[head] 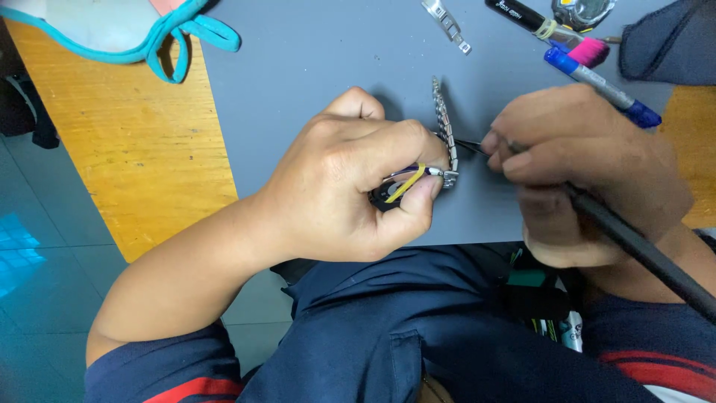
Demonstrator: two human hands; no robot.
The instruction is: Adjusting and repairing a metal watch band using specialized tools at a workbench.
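Two hands meet over the grey mat (pixel 313 52) that covers the middle of our wooden counter (pixel 127 142). We see the left hand (pixel 350 179) curled tightly around a wristwatch (pixel 399 186), thumb and fingers clamped on its case, where a yellow band (pixel 406 183) crosses the dark dial. The watch's metal bracelet (pixel 444 119) runs up from the case and lies stretched on the mat. Our right hand (pixel 589 164) is closed around a black pointed tool (pixel 634 239), whose fine tip touches the bracelet just beside the case. Near the far edge of the mat we make out a loose bracelet piece (pixel 446 22), a black marker (pixel 522 15), a blue pen (pixel 600 86) and something pink (pixel 589 52) between them. A teal-edged white cloth (pixel 112 30) sits at the counter's far left corner.
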